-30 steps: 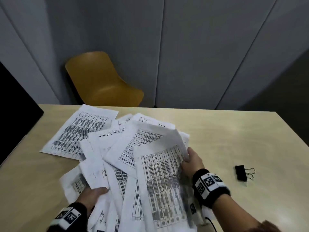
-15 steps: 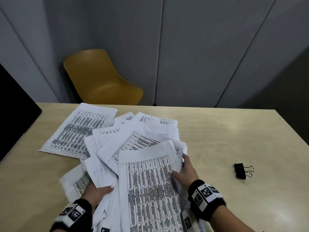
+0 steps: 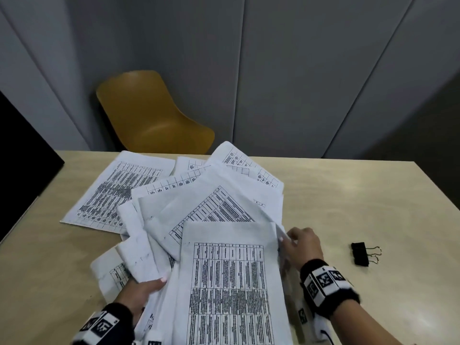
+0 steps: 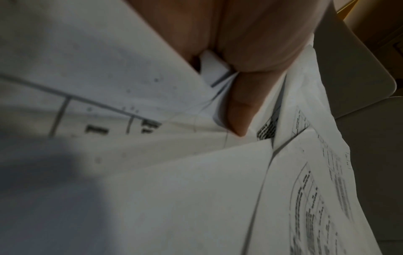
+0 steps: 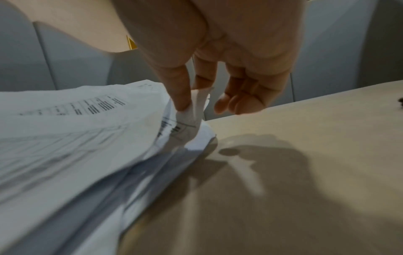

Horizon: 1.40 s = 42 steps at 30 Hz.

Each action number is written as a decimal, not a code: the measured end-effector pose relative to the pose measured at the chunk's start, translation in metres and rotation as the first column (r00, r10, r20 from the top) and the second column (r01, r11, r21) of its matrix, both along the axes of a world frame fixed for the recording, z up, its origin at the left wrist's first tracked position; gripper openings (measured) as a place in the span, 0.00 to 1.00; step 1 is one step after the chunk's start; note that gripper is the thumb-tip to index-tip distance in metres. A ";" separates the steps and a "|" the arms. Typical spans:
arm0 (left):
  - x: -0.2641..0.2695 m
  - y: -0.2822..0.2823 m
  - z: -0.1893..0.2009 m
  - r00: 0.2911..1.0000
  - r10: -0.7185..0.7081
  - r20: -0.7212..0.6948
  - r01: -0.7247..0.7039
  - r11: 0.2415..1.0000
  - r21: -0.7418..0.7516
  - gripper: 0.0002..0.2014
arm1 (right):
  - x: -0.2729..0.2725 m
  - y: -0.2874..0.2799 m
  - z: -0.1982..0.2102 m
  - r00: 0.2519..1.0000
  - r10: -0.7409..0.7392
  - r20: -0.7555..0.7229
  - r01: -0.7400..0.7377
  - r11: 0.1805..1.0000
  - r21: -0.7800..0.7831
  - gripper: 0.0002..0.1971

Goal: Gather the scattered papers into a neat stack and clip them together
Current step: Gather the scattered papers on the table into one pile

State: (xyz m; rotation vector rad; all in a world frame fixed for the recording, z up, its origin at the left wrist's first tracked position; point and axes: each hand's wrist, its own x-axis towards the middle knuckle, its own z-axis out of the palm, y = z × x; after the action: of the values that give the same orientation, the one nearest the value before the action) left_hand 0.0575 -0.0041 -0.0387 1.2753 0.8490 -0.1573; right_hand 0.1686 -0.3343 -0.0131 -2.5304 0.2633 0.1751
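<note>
At six o'clock the papers (image 3: 224, 282) lie fanned in a loose heap on the table (image 3: 348, 207). The left hand (image 3: 139, 295), at seven o'clock, grips sheets, thumb on top. The right hand (image 3: 302, 247), at four o'clock, pinches a sheet corner. At three o'clock the binder clip (image 3: 361, 253) lies apart. At eleven o'clock stands a yellow chair (image 3: 149, 115).

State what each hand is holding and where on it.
The right hand pinches the far right corner of a sheet in the papers. The left hand grips the near left edges of several fanned sheets, thumb on top.
</note>
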 end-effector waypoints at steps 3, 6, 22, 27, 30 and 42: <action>0.002 0.002 -0.003 1.000 -0.019 -0.005 0.019 1.000 0.009 0.15 | -0.022 -0.001 -0.004 0.997 0.027 -0.070 -0.024 0.999 0.039 0.08; 0.003 0.003 -0.004 1.000 -0.007 -0.025 0.007 1.000 0.010 0.13 | -0.031 -0.011 -0.004 0.986 -0.161 0.053 0.153 0.979 0.132 0.02; 0.008 -0.007 0.012 0.998 -0.060 -0.031 0.055 0.987 -0.153 0.10 | -0.041 0.003 0.003 0.985 0.062 -0.160 0.108 0.498 0.861 0.49; 0.016 -0.022 0.032 0.979 -0.205 -0.014 0.204 0.977 -0.057 0.08 | -0.051 0.002 -0.013 0.929 0.055 -0.366 0.261 0.602 0.754 0.40; 0.028 -0.030 0.034 0.960 -0.275 -0.052 0.272 0.961 -0.054 0.08 | -0.053 0.002 -0.014 0.929 -0.096 -0.356 0.339 0.605 0.721 0.17; 0.052 0.021 0.023 0.981 -0.195 0.005 0.186 0.943 0.276 0.13 | -0.054 -0.019 -0.015 0.907 -0.274 -0.319 0.420 0.551 0.721 0.13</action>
State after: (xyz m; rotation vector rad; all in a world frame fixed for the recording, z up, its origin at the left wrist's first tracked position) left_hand 0.1093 0.0165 -0.0155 1.6183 0.7348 -0.1767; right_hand 0.1143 -0.3537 -0.0284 -1.5365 0.6107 0.2766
